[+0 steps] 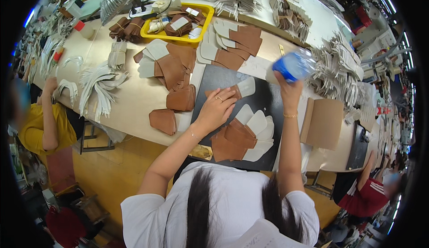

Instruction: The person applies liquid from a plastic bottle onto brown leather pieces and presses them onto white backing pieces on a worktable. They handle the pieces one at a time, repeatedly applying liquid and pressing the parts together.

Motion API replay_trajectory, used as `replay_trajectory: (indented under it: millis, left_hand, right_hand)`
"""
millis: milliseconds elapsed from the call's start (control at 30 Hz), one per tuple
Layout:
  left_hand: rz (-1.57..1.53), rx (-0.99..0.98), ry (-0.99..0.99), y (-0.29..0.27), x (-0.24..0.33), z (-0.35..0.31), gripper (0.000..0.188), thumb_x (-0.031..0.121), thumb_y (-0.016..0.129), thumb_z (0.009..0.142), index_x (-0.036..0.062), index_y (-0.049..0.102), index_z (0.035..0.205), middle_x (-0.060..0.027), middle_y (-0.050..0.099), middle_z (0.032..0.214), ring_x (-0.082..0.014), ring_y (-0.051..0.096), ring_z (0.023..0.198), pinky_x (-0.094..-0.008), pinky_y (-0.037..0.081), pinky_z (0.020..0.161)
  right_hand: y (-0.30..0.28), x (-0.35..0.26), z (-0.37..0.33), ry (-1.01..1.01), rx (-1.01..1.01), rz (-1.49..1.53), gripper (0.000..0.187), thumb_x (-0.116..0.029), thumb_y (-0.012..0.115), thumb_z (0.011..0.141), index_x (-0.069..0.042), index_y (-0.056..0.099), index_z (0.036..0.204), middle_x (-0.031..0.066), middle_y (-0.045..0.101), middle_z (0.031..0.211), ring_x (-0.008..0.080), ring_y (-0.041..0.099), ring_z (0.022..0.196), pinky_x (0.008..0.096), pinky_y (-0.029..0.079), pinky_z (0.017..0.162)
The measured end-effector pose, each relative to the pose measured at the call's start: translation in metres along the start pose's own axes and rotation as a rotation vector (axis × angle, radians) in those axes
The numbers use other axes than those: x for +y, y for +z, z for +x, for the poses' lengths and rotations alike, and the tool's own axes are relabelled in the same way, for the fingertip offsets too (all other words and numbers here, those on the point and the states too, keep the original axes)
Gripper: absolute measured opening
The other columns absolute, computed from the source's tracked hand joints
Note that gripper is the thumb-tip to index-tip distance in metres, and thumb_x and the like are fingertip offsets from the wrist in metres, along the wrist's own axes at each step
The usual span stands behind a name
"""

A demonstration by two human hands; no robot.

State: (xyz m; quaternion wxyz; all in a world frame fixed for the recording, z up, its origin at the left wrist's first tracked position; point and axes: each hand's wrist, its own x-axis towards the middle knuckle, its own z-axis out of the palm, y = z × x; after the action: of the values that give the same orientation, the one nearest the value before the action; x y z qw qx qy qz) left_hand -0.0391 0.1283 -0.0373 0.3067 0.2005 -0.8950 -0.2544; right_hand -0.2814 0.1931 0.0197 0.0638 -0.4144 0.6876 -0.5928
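Going left to right: loose white strips (96,86) are lying fanned on the desk (134,107), spread probably so single ones lift off easily. Brown-and-white pieces (170,69) are sitting in overlapping piles, and a yellow tray (167,41) is keeping brown bundles corralled behind them. The left hand (219,107) is lying flat, fingers nearly straight, over a brown-and-white piece (246,87) on the black board (210,80); it seems to be steadying the piece, not pinching it. Nearer the body, more pieces (243,136) are overlapping in a fan with white ends showing, likely keeping each end exposed. The right hand (290,86) is closing around a clear bottle (297,65) with a blue band, holding it raised beyond the board's right side; blur is hiding its exact tilt and most finger detail. Farther right, white bundles (337,65) are crowding the back and a brown folder-like sheet (328,123) is lying nearer, both apparently leaving the board free.
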Motion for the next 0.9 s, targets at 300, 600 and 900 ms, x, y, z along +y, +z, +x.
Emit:
replay_trajectory:
  millis: [300,600,900]
  left_hand:
    - [0.026,-0.199,-0.403,0.007,0.0,0.053,0.033,0.019,0.077,0.073,0.0045,0.066,0.1,-0.0152,0.063,0.102,-0.0369,0.062,0.091,-0.0413,0.05,0.075]
    - [-0.69,-0.257,-0.819,-0.033,-0.036,0.06,0.028,0.02,0.072,0.084,-0.0043,0.064,0.094,-0.0108,0.066,0.075,-0.0212,0.068,0.07,-0.0287,0.053,0.058]
    - [-0.728,0.505,-1.088,-0.145,-0.106,0.01,0.052,0.025,0.072,0.085,-0.0065,0.047,0.118,-0.0169,0.064,0.089,-0.0205,0.068,0.068,-0.0255,0.056,0.055]
  right_hand:
    - [-0.043,0.009,-0.047,0.12,0.231,0.333,0.047,-0.012,0.073,0.086,0.004,0.052,0.125,0.0148,0.062,0.118,0.022,0.059,0.108,0.0367,0.044,0.099]
    - [-0.072,0.015,-0.064,0.211,0.312,0.372,0.062,-0.024,0.073,0.086,0.003,0.042,0.132,0.0182,0.058,0.125,0.0259,0.058,0.113,0.0406,0.043,0.104]
    - [-0.067,0.025,-0.068,0.229,0.32,0.399,0.052,-0.022,0.072,0.087,-0.001,0.047,0.128,0.0129,0.058,0.122,0.023,0.059,0.109,0.0396,0.049,0.097]
